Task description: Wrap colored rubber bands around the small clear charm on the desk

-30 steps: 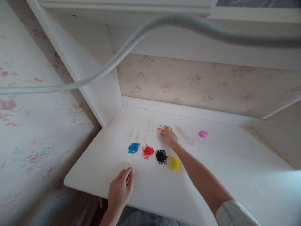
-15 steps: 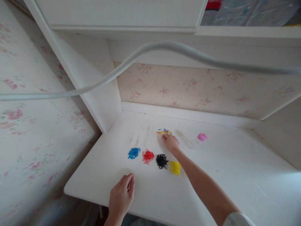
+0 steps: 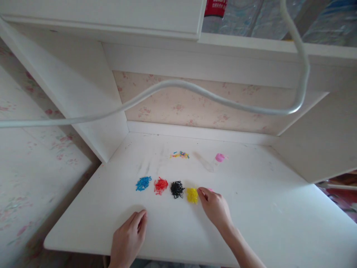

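Observation:
Small piles of what look like little rubber bands lie in a row on the white desk: a blue pile (image 3: 143, 184), a red pile (image 3: 161, 185), a black pile (image 3: 177, 189) and a yellow pile (image 3: 192, 195). My right hand (image 3: 216, 206) has its thumb and forefinger pinched together at the yellow pile's right edge; whatever is between them is too small to see. Behind that hand shows a bit of pink (image 3: 211, 190), mostly hidden. My left hand (image 3: 128, 234) rests near the front edge, fingers curled together, their inside hidden. Farther back lies a mixed-colour pile (image 3: 180, 155).
A pink clump (image 3: 220, 158) lies at the back right, beside a clear, thin, bag-like thing (image 3: 205, 162). A white cable (image 3: 178, 82) hangs across the view above the white desk (image 3: 97, 208). Side panels and an overhead cabinet (image 3: 111, 16) enclose the desk's back.
My right hand has come back from the mixed-colour pile to the yellow pile. My left hand keeps its pose near the front edge. The camera view has shifted to the right.

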Motion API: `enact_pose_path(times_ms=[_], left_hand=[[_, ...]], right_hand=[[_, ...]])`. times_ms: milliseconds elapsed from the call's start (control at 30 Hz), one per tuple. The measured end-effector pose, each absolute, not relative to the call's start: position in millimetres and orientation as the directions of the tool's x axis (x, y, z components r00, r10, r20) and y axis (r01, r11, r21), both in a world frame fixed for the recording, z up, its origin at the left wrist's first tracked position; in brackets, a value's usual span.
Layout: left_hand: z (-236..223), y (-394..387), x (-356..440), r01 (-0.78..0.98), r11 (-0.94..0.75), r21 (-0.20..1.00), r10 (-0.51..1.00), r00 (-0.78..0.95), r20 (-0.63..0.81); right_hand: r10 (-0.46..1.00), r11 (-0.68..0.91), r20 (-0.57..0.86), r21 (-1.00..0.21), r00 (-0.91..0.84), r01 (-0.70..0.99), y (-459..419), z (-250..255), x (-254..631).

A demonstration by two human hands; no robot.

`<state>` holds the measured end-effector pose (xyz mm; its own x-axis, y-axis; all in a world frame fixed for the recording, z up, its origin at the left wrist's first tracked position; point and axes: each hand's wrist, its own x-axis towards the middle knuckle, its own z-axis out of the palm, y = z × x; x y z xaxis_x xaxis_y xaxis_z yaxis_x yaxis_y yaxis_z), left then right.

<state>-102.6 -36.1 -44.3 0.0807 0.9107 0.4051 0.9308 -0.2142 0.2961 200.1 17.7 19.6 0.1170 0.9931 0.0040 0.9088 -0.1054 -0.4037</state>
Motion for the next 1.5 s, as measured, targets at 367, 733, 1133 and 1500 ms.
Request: enact_pose_path(times_ms=[367, 733, 1133, 1500], left_hand=[[-44.8, -36.9, -102.4, 0.922, -0.202, 0.332, 0.921, 0.064, 0.383], [25.2, 36.5, -60.5, 0.84, -0.232, 0.49, 0.968, 0.15, 0.201], [7.6, 171.7, -8.6, 0.945, -0.071, 0.318, 0.997, 0.069, 0.017], [-5.3, 194.5, 2.5, 0.954, -0.072, 0.29, 0.997, 0.065, 0.033]], right_hand=[[0.991, -0.131, -0.032, -0.27, 0.127, 0.954, -0.4, 2.9, 192.8], [0.966, -0.21, -0.036, -0.692, 0.257, 0.69, -51.2, -22.2, 213.3], [0.941, -0.281, -0.096, -0.758, 0.326, 0.589, -48.7, -31.0, 215.3], [0.943, -0.277, -0.084, -0.733, 0.321, 0.622, -48.4, -28.8, 213.7]])
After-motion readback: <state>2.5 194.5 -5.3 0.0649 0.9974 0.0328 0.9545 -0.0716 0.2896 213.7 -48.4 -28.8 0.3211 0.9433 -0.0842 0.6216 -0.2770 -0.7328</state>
